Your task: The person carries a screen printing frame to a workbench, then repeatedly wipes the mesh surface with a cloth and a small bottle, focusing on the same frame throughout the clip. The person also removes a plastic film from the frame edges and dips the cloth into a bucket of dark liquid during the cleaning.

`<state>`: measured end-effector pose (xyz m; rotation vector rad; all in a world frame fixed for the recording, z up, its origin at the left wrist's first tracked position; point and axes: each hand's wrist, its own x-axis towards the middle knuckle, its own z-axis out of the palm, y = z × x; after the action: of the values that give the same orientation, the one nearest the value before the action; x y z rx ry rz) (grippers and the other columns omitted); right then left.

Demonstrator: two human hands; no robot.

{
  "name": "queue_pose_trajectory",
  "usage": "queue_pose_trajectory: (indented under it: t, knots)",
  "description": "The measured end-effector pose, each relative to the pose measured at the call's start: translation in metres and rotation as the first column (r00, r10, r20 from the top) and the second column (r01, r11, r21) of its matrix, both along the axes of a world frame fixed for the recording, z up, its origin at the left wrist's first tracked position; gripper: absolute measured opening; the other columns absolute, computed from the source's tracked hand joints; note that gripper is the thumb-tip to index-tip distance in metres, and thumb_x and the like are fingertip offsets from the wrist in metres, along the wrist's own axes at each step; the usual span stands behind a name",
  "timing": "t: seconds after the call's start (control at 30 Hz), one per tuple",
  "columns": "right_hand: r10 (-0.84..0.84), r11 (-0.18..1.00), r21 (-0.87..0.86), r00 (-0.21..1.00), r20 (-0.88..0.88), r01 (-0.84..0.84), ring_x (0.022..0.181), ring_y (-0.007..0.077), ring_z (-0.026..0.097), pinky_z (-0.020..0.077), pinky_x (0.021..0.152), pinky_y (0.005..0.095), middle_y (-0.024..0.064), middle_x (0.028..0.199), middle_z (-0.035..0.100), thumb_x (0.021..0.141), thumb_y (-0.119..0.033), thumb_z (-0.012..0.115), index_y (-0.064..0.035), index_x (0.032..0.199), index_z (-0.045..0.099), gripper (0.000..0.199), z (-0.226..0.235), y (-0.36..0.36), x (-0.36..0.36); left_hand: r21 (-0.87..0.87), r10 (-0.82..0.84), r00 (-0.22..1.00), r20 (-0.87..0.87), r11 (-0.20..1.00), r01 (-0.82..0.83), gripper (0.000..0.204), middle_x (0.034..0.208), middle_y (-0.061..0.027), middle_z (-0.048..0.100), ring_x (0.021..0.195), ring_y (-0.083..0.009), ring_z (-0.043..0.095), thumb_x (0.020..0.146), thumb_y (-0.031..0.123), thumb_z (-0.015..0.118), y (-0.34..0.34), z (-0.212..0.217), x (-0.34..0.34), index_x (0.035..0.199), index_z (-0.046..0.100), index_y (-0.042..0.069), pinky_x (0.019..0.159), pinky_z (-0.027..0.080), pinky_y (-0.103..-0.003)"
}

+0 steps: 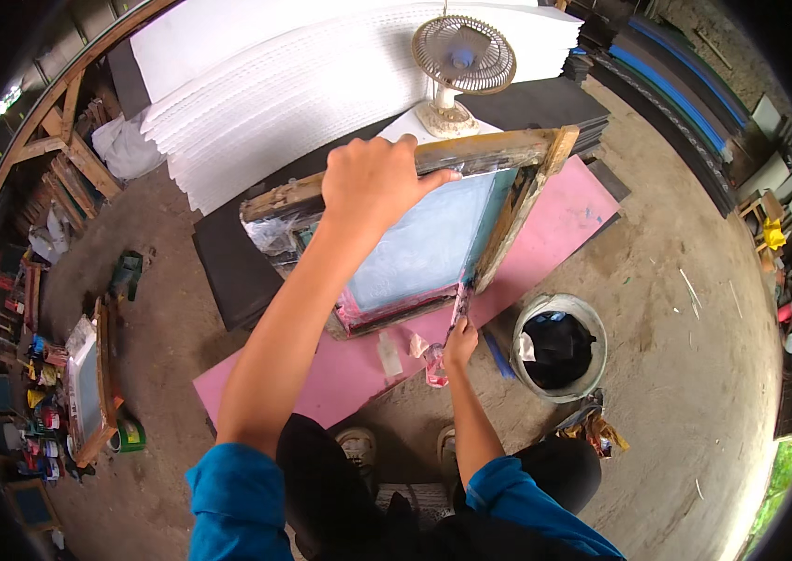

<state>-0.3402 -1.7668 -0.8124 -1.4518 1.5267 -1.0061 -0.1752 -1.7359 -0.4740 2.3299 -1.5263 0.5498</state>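
Observation:
A wooden screen-printing frame (499, 150) with a pale blue mesh is tilted up over a pink sheet (564, 220) on the ground. My left hand (372, 178) grips the frame's top rail. My right hand (459, 341) is at the frame's lower corner and pinches a stained pink and white rag (435, 360) against the frame's edge. A small white scraper-like piece (388, 353) lies on the pink sheet beside it. My feet in light shoes stand at the sheet's near edge.
A metal bucket (592, 323) with dark cloth stands to the right. A small fan (463, 56), stacked white foam sheets (302, 84) and black sheets (237, 266) lie behind. Another wooden screen (92, 383) and paint jars sit at the left. Crumpled rags (592, 428) lie near the bucket.

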Motion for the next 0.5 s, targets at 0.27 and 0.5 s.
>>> queue_pose_trajectory:
  t: [0.27,0.5]
  knots:
    - [0.033,0.992,-0.125,0.997,0.070,-0.024,0.072,0.0378,0.058,0.0423,0.069,0.0456,0.0228,0.081,0.059,0.086,-0.017,0.051,0.0026,0.090,0.055,0.020,0.028,-0.016,-0.009,-0.051,-0.034,0.999,0.024,0.998,0.036,0.060,0.058,-0.0103,0.062,0.056,-0.0262,0.064,0.071,0.064,0.060,0.008,-0.003,-0.011,0.075,0.065,0.004,0.050,0.049,-0.036]
    - [0.212,0.975,0.012,0.910,-0.357,-0.223,0.095,0.0424,0.058,0.0455,0.084,0.0451,0.0248,0.097,0.060,0.078,-0.031,0.064,-0.0029,0.115,0.030,0.058,0.010,-0.073,-0.008,-0.049,-0.021,1.000,0.023,0.999,0.022,0.059,0.058,-0.0101,0.062,0.056,-0.0268,0.064,0.072,0.064,0.060,0.009,0.000,-0.017,0.076,0.064,0.005,0.054,0.049,-0.037]
